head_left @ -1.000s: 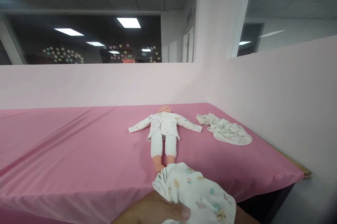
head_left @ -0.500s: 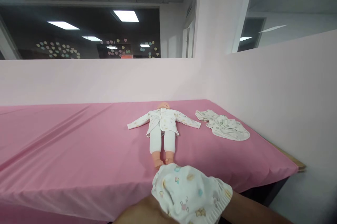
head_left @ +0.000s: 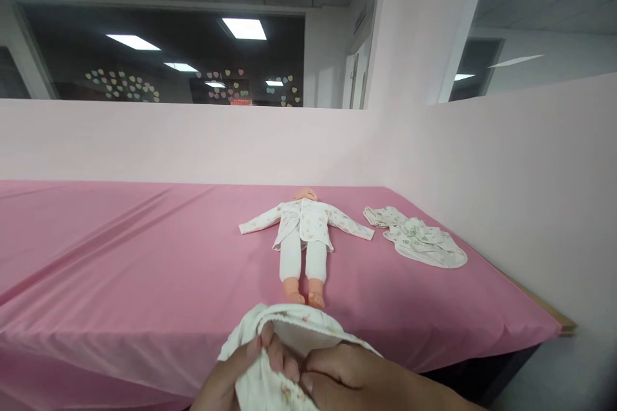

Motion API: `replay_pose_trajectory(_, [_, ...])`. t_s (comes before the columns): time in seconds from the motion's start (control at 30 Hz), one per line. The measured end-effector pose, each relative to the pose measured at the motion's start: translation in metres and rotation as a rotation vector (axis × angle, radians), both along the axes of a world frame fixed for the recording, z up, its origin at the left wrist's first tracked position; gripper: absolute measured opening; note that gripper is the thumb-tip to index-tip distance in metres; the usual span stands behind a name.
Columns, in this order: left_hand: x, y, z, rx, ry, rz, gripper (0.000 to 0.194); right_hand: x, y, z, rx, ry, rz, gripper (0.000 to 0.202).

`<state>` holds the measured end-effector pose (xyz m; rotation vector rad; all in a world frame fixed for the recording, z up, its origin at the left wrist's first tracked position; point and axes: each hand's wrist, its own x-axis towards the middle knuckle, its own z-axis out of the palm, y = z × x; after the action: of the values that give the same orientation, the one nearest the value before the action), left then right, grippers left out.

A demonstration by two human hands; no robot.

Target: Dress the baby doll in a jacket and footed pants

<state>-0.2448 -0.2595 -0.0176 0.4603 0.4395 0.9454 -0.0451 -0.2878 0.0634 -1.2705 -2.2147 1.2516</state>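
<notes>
A white baby garment (head_left: 289,392) with small coloured prints is bunched at the bottom centre, its opening turned up toward me. My left hand (head_left: 241,369) grips the rim of this opening, fingers curled over the edge. My right hand (head_left: 351,369) is closed on the cloth beside it, its fingertips partly hidden in the folds. Just beyond them a baby doll (head_left: 315,298) lies on its back, feet toward me. It wears a white printed long-sleeved top (head_left: 315,221) with the sleeves spread, and white leggings (head_left: 315,261).
The pink sheet (head_left: 159,282) covers a wide table whose front edge lies near my hands. More white printed baby clothes (head_left: 424,240) lie crumpled at the right. Low white walls (head_left: 193,144) with windows above stand behind and along the right side.
Both hands have turned the garment so its opening faces up, and it has moved left and lower. My left hand's fingers now show at the rim. The view has shifted slightly left.
</notes>
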Motion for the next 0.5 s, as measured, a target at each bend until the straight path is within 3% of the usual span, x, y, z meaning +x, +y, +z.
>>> replay_pose_trajectory(0.1, [0.009, 0.010, -0.012, -0.188, -0.018, 0.121, 0.018, 0.002, 0.002, -0.004, -0.062, -0.094, -0.049, 0.028])
replay_pose_trajectory(0.2, [0.017, 0.015, -0.022, -0.228, 0.009, 0.176, 0.014, 0.003, 0.007, -0.013, 0.014, -0.120, -0.075, 0.025])
replay_pose_trajectory(0.33, [0.026, 0.020, -0.034, -0.282, 0.049, 0.221, 0.008, -0.003, 0.010, -0.011, 0.053, -0.118, -0.042, 0.007])
replay_pose_trajectory(0.5, [0.029, 0.024, -0.040, -0.296, 0.048, 0.226, 0.015, -0.003, 0.026, -0.014, 0.285, -0.202, -0.035, 0.023])
